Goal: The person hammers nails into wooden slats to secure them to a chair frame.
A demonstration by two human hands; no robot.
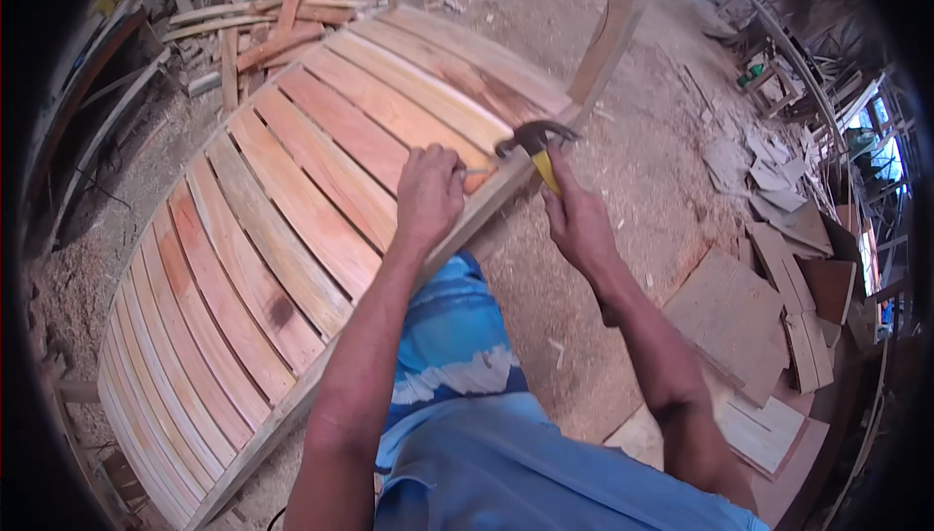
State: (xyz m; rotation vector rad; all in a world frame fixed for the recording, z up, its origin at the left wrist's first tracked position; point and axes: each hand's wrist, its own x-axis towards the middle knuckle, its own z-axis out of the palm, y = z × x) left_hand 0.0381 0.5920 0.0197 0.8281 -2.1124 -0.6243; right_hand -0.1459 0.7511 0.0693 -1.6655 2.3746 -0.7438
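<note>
My right hand (580, 215) is closed round a claw hammer (544, 167) with a yellow handle and a dark head. The hammer head is beside the near rail (499, 190) of a slatted wooden frame (326, 176), close to a slat's end. Just left of it, my left hand (430, 198) rests over the slats with fingers pinched. A thin grey nail (476, 172) sticks out from those fingertips above the slat end; its point is hard to make out. The slats are pinkish and pale wood, laid side by side with narrow dark gaps.
A wooden leg and crossbar (605, 39) rise at the frame's far right end. Offcuts (277, 35) lie heaped beyond the frame at the upper left. Flat boards (730, 322) are stacked on the right. Sawdust and chips cover the floor (632, 181).
</note>
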